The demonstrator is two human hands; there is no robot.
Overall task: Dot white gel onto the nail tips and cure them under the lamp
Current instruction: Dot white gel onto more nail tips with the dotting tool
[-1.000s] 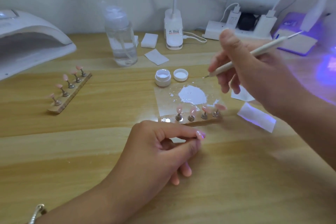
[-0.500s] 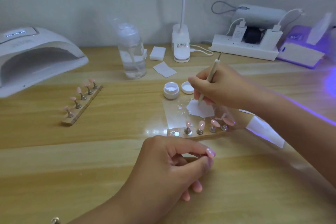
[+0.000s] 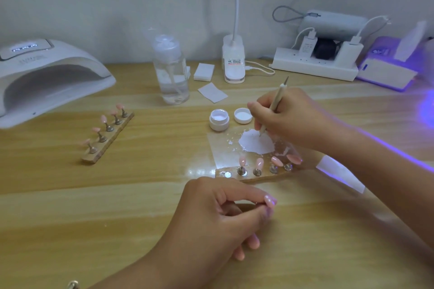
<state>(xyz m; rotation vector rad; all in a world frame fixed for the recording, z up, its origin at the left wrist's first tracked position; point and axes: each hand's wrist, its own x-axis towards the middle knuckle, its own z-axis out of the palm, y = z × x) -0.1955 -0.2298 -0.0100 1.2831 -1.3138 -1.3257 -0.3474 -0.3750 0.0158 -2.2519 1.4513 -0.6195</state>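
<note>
Gripping the thin white dotting pen (image 3: 276, 101) in the right hand (image 3: 293, 119), fingers curled round its shaft, tip down and touching the flat white gel puddle (image 3: 257, 144) on the clear plastic sheet (image 3: 220, 150). Pinching a small pale pink nail tip (image 3: 270, 200) between thumb and forefinger of the left hand (image 3: 218, 216), low over the light wooden worktop (image 3: 105, 218), near the front. Just beyond that pinch, four more pink tips standing on the short wooden magnet strip (image 3: 263, 177), a bare metal disc at its left end. Behind the sheet, the little open white gel jar (image 3: 219, 121) beside its white lid (image 3: 243, 115). Way off left, the white arched curing lamp (image 3: 47, 82), and lying in front of it, a second wooden strip of five pink tips (image 3: 110, 138).
</note>
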